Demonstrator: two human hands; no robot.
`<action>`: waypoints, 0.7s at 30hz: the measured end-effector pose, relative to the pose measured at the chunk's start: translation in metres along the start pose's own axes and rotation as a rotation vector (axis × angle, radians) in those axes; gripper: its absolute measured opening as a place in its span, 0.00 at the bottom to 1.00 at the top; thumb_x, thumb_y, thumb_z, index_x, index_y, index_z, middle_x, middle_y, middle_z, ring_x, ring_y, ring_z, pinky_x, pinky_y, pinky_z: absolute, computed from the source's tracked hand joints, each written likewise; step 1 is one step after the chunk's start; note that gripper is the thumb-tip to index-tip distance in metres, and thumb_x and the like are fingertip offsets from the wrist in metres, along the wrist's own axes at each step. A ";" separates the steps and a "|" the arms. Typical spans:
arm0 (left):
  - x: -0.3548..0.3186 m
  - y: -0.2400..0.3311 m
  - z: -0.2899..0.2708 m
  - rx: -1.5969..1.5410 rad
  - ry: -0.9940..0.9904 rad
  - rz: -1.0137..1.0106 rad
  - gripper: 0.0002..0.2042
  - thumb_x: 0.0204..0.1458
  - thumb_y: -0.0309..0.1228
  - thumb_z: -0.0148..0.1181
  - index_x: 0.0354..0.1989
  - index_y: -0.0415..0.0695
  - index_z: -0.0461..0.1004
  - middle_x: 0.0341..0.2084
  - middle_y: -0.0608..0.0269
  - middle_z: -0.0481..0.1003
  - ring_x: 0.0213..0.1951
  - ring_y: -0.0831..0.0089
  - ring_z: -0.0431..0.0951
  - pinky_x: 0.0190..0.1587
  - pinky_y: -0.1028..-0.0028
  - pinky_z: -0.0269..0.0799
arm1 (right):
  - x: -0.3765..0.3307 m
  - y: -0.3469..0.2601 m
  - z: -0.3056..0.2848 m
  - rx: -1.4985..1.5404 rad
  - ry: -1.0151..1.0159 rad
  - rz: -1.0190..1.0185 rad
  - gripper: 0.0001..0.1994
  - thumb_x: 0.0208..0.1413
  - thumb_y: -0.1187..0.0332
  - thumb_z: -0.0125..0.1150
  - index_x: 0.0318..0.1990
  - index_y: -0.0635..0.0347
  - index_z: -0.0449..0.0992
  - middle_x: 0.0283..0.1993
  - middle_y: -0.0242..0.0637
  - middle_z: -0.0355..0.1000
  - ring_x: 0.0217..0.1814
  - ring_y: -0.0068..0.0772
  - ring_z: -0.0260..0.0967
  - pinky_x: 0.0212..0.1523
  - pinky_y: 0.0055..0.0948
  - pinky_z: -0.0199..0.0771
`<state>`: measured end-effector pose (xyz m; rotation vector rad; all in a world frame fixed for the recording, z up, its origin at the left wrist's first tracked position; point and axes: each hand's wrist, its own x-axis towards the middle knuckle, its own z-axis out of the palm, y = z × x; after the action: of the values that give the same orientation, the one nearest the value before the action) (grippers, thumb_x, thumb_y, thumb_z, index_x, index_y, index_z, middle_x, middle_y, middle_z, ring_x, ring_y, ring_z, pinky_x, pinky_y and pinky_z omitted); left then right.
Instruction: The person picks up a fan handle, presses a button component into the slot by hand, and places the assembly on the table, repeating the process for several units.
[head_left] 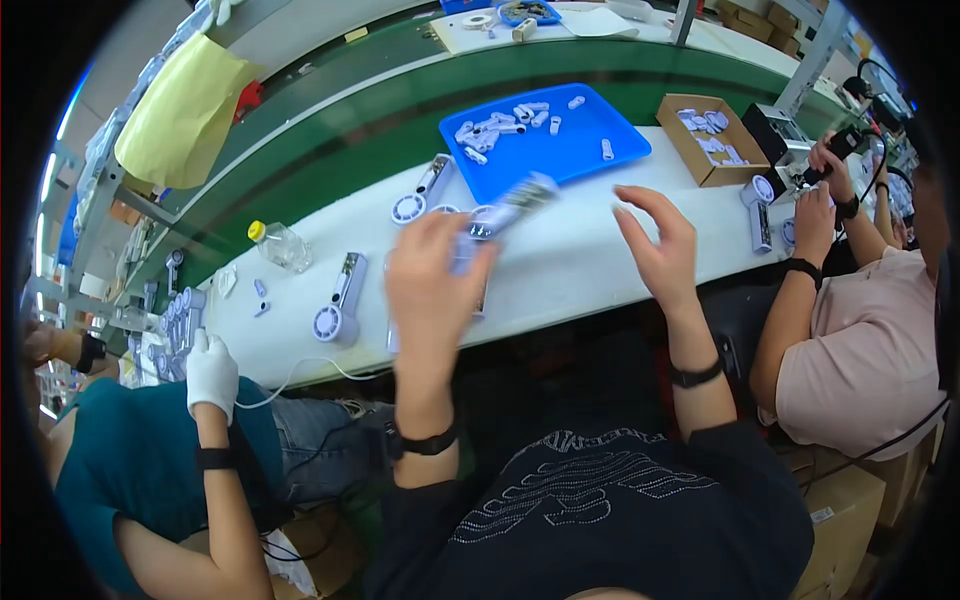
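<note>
The left hand [437, 270] gripped a lilac handheld fan [508, 210] above the white bench [560, 260], its handle tilted toward the far right and blurred, though inner components seemed exposed. The right hand [665, 250] was empty, thumb and fingers spread apart, to the right of that fan and near the blue tray [580, 150]. The held fan looked only part assembled, as no handle cover could be made out. A second fan [343, 300] lay on the left with its handle uncovered, and a third fan [408, 208] lay likewise just left of the tray; both appeared unfinished too. Many small lilac plastic parts [490, 130] lay loose in the tray, apparently unfitted, with more lilac pieces [705, 121] in the cardboard box [735, 178] at far right.
</note>
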<state>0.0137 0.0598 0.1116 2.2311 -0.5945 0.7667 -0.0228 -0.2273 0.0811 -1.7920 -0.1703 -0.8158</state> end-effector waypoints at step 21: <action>0.075 -0.165 0.030 0.745 0.036 -0.207 0.29 0.53 0.44 0.74 0.60 0.40 0.81 0.60 0.44 0.78 0.63 0.44 0.76 0.65 0.49 0.73 | 0.076 0.060 0.139 -0.376 -0.198 -0.001 0.11 0.63 0.72 0.65 0.50 0.67 0.82 0.47 0.54 0.79 0.47 0.57 0.81 0.52 0.49 0.83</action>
<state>0.1771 0.1313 0.0676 2.8769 -0.0363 1.0305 0.1256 -0.1483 0.0582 -2.2291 -0.1542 -0.7022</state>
